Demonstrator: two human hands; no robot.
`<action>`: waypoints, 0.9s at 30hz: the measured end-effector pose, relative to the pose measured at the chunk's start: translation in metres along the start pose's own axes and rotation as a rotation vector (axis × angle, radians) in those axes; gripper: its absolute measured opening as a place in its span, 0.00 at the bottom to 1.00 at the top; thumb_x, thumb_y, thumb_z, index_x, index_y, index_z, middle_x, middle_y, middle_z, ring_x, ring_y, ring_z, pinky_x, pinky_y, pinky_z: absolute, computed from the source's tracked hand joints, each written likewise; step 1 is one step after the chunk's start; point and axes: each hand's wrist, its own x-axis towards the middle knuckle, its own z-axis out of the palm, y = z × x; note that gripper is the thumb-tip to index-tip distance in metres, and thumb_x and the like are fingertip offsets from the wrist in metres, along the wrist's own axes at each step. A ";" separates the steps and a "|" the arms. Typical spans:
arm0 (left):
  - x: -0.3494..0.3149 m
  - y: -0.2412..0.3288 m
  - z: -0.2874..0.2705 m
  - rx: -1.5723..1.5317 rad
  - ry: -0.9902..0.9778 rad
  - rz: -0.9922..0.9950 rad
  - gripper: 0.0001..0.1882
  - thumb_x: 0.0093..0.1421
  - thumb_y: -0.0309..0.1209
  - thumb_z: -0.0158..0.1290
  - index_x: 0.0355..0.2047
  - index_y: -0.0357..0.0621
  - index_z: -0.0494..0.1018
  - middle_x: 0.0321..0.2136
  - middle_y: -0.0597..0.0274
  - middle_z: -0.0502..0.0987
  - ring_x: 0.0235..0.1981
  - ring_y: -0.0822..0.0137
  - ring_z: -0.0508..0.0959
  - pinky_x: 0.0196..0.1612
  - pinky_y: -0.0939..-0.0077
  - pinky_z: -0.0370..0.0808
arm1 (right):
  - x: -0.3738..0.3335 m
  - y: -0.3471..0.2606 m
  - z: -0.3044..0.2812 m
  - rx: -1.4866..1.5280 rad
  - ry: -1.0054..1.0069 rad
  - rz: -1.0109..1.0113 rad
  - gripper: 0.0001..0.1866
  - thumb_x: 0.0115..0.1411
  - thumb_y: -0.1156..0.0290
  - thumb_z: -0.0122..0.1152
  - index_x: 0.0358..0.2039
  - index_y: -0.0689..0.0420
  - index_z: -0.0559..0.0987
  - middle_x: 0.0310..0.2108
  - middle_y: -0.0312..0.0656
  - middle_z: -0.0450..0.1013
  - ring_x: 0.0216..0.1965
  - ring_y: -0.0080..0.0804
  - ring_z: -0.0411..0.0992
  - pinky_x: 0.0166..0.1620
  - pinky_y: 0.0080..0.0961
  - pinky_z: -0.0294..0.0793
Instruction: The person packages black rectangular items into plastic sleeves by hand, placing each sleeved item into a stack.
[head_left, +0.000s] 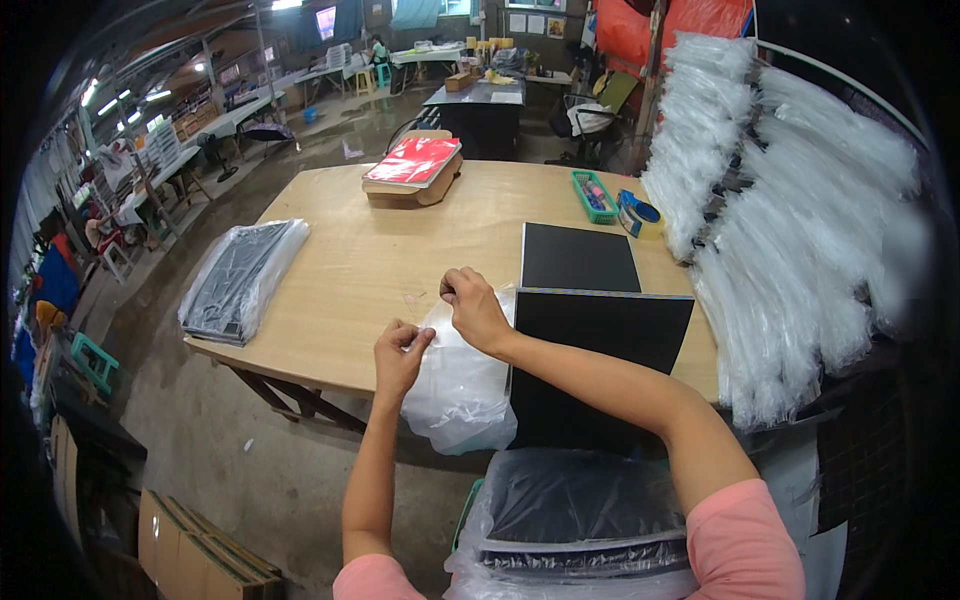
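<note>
A translucent white plastic bag [462, 395] hangs over the table's near edge under my hands. My left hand [400, 357] is closed in a pinch at the bag's left edge. Farther up, my right hand [474, 310] is also pinched, at the bag's upper part; its fingertips partly hide what they grip. A small piece of clear film [414, 298] shows by the fingers. Right of the bag stands a black panel [600, 345], tilted up, its lower part dropping past the table edge. Behind it a second black panel [580, 258] lies flat.
Bagged black panels [245, 280] lie on the wooden table [330, 330] at left. Red-topped packs [418, 160] sit at the back. A green basket [594, 197] and tape rolls [640, 215] are at far right. Plastic bags [780, 260] pile beyond; another bagged stack [580, 515] is nearest me.
</note>
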 end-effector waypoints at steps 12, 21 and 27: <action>-0.098 0.036 -0.076 -1.436 -0.663 -0.226 0.28 0.59 0.46 0.54 0.50 0.35 0.69 0.44 0.56 0.74 0.45 0.68 0.70 0.49 0.70 0.67 | -0.042 -0.032 -0.140 0.847 -1.963 -0.073 0.15 0.56 0.62 0.63 0.29 0.64 0.78 0.30 0.41 0.77 0.34 0.27 0.72 0.43 0.28 0.69; -0.046 0.123 0.007 -1.416 -1.506 0.477 0.23 0.59 0.42 0.54 0.46 0.36 0.72 0.40 0.48 0.77 0.45 0.54 0.77 0.47 0.58 0.73 | -0.138 0.005 -0.238 1.166 -1.401 0.462 0.20 0.56 0.57 0.59 0.35 0.65 0.77 0.32 0.47 0.76 0.36 0.38 0.76 0.46 0.39 0.73; -0.070 0.088 0.038 -0.904 -1.376 0.293 0.25 0.60 0.48 0.51 0.48 0.42 0.69 0.40 0.56 0.76 0.37 0.67 0.76 0.37 0.74 0.77 | -0.222 0.002 -0.276 1.832 -0.251 0.844 0.24 0.59 0.52 0.51 0.31 0.65 0.76 0.32 0.58 0.75 0.21 0.46 0.77 0.27 0.32 0.77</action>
